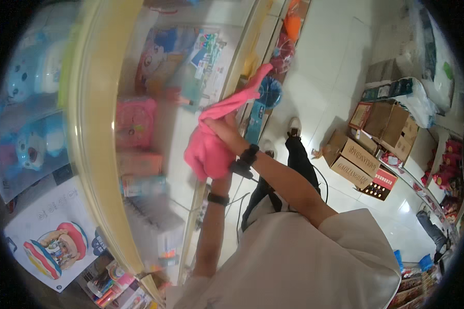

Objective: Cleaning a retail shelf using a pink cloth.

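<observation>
A bright pink cloth (206, 152) is bunched in front of me, with a twisted end stretching up and to the right. My right hand (226, 133), a dark band on its wrist, is closed around the upper part of the cloth. My left hand (221, 184) reaches up from below with a dark band at the wrist. The cloth covers nearly all of it, so its fingers are hidden. Both hands are close together, beside the edge of a yellow-trimmed shelf (100, 129).
On the shelves to my left are a pink boxed item (135, 122), blue animal-shaped toys (30, 147) in clear packaging and a white toy box (56, 237). Opened cardboard boxes (353, 159) sit on the tiled floor to the right. Red packets (451, 165) fill a far-right shelf.
</observation>
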A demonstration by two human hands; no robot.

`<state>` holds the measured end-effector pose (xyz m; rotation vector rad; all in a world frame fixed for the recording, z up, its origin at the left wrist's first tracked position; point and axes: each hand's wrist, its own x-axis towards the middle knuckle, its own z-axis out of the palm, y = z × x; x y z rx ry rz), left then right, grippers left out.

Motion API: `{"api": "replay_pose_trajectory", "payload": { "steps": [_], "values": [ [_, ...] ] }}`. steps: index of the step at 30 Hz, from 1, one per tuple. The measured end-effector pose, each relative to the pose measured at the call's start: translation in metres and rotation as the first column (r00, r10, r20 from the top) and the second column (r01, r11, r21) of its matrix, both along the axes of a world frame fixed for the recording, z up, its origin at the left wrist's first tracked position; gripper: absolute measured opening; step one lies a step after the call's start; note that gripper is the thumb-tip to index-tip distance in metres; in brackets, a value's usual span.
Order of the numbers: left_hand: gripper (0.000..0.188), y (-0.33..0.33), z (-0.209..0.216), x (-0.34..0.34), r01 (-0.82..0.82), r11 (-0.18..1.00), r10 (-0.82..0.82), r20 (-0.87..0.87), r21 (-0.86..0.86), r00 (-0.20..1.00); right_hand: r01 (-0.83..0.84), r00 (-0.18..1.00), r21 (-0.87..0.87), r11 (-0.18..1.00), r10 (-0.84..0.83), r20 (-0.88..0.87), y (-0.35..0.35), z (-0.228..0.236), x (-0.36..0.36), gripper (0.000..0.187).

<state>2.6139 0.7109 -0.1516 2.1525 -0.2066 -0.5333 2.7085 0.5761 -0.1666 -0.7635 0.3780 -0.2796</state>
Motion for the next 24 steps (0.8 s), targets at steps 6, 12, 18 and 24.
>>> {"api": "replay_pose_trajectory", "payload": {
  "steps": [6,12,18,24],
  "values": [
    [0.025,0.029,-0.031,-0.008,-0.125,0.991,0.125,0.008,0.049,0.992,0.019,0.999,-0.077,0.997,-0.015,0.045,0.01,0.026,0.0,0.038],
    [0.016,0.018,-0.005,-0.019,-0.326,0.912,0.287,-0.177,-0.251,0.941,-0.06,0.98,-0.007,0.998,0.057,-0.191,0.014,0.042,-0.01,0.042],
    [0.022,-0.001,0.068,-0.062,-0.069,0.977,-0.058,0.556,0.203,0.829,-0.13,0.985,-0.01,0.992,0.128,-0.114,0.044,0.015,-0.046,0.041],
    [0.045,0.078,0.044,-0.107,-0.214,0.971,0.165,0.339,0.111,0.926,-0.335,0.925,0.294,0.895,0.372,-0.081,0.106,0.055,-0.12,0.037]
  ]
}}
